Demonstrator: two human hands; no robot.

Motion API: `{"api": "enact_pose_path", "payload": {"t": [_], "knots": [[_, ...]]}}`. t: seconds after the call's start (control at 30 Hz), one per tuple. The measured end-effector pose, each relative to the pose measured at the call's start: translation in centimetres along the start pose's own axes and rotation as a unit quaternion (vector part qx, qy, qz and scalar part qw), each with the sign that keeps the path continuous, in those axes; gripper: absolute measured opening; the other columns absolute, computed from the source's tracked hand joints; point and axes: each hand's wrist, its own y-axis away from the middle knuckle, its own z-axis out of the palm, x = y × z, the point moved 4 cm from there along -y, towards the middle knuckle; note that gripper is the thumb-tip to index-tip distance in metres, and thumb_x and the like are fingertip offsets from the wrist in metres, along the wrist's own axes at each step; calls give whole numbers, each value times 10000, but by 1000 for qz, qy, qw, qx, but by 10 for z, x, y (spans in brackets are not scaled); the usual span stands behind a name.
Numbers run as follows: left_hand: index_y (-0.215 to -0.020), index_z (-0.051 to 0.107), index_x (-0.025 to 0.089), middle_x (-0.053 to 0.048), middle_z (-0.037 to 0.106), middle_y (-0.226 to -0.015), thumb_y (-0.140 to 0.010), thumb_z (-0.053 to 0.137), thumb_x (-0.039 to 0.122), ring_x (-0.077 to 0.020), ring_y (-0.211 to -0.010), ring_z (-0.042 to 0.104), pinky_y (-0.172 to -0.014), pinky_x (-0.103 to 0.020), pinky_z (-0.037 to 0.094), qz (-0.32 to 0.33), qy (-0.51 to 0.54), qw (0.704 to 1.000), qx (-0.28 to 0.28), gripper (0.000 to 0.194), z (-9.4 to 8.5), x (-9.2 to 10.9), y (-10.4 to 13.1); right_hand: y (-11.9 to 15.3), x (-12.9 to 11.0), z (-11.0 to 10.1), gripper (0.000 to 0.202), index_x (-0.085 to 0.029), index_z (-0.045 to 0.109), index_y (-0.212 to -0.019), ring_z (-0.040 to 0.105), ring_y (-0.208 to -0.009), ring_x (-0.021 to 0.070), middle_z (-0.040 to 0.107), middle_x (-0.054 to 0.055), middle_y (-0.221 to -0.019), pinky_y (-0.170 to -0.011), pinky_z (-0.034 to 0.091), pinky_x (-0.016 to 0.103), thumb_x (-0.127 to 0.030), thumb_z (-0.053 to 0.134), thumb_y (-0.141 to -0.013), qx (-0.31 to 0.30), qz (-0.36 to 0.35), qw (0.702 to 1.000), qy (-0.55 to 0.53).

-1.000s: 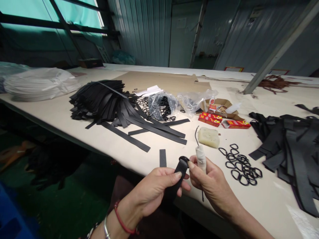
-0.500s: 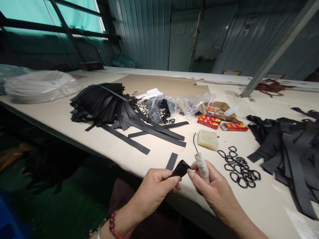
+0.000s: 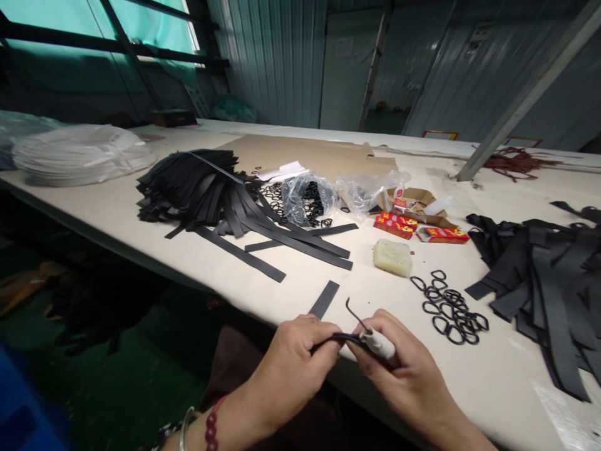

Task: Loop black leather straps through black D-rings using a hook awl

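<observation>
My left hand (image 3: 300,351) pinches a black webbing strap (image 3: 342,337) that appears folded, seen nearly edge-on. One flat tail (image 3: 325,299) of dark strap sticks out beyond the left fingers over the table. In my right hand (image 3: 404,363) is a hooked awl (image 3: 379,344) with a white wrapped handle; its thin bent tip points up and left. The right fingers also meet the strap's near end, though their grip on it is partly hidden. Right of that hand lies a pile of black D-rings (image 3: 451,307). A yellowish wax block (image 3: 393,257) sits beyond the hands.
Bundled black straps (image 3: 192,188) lie to the left, with loose ones fanned out. More cut straps (image 3: 539,282) are heaped at the right. Farther back are a plastic bag of rings (image 3: 310,199), red boxes (image 3: 395,225), a white coil (image 3: 79,153) and a slanted metal post (image 3: 521,94).
The awl has tipped from upright toward the left, its handle lower in my right hand. The strap between my hands has turned from face-on to edge-on.
</observation>
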Motion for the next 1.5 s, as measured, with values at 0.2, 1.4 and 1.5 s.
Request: {"api": "enact_pose_path", "payload": {"t": [0.2, 1.4, 1.5], "knots": [[-1042, 630, 117, -116, 685, -981, -767, 559, 112, -240, -929, 556, -854, -374, 389, 127, -89, 973, 171, 284, -4, 1, 13, 18, -4, -3, 226, -139, 511, -1048, 524, -600, 168, 564, 61, -708, -491, 423, 252, -125, 457, -829, 95, -231, 951, 182], [-993, 695, 274, -10, 714, -1006, -720, 657, 357, -220, -962, 616, -944, -321, 426, -209, 321, 923, 48, 288, 36, -33, 56, 58, 15, 33, 156, -175, 488, -689, 396, -607, 119, 438, -29, -647, -550, 339, 229, -302, 523, -773, -41, 274, 945, -176], [-896, 736, 244, -32, 744, -861, -611, 713, 465, -242, -825, 656, -844, -334, 495, -254, 343, 904, 33, 361, 48, -41, 56, 59, 21, 40, 261, -164, 479, -651, 324, -561, 97, 379, -44, -596, -509, 291, 221, -398, 564, -727, -58, 290, 913, -282]]}}
